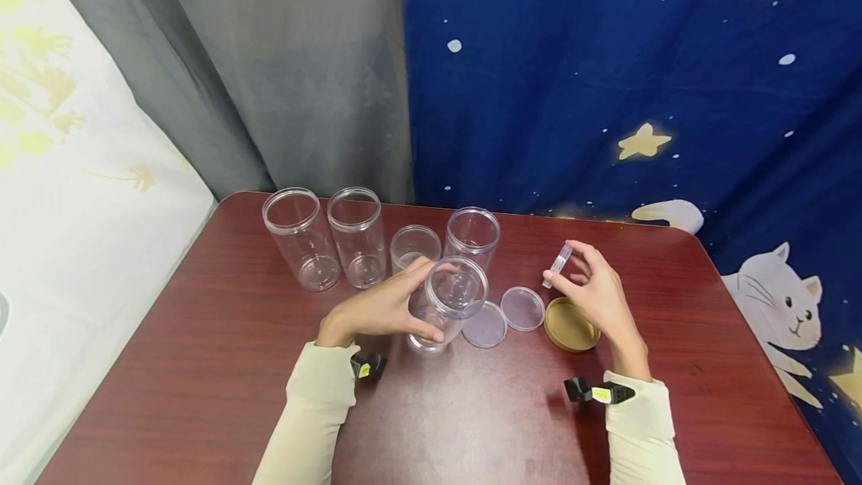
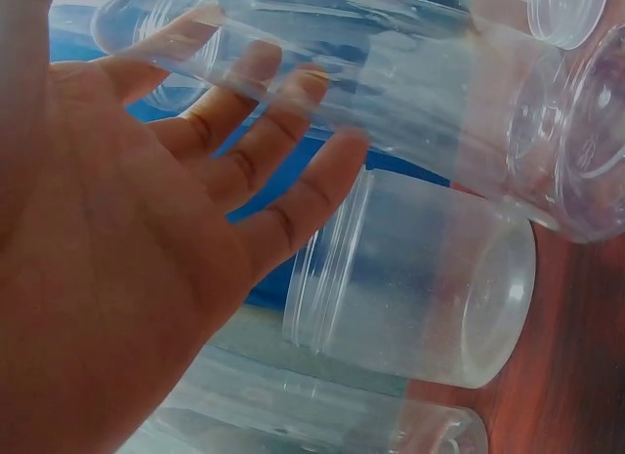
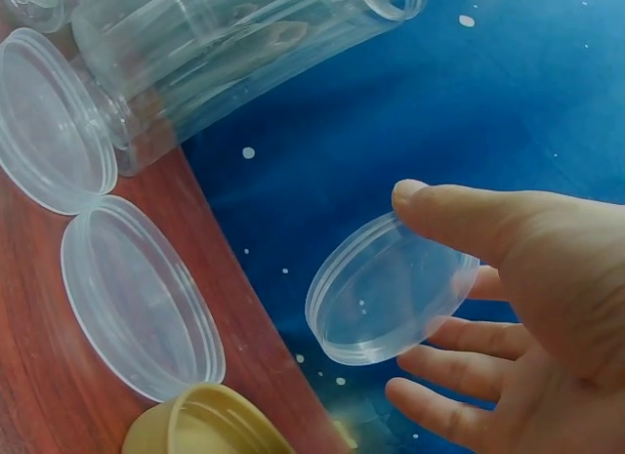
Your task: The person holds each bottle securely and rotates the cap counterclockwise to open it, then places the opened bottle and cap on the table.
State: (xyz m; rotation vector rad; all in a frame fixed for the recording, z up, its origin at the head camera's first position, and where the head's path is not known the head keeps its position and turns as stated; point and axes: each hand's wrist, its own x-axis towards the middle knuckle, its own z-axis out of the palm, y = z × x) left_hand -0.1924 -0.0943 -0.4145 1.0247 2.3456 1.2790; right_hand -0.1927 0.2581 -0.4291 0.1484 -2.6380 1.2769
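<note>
My left hand has its thumb and fingers round the side of a clear plastic jar, whose round mouth tilts up toward the head camera. The left wrist view shows the fingers spread along the clear wall of this jar. Over at the right, my right hand pinches a clear round lid by its rim, thumb on one side and fingers on the other. That lid is held on edge above the table. Beneath the right hand lies a gold lid.
Two clear lids lie side by side between the held jar and the gold lid. Behind the left hand stand two tall clear jars, a short jar and another clear jar. Curtains hang beyond the red-brown table.
</note>
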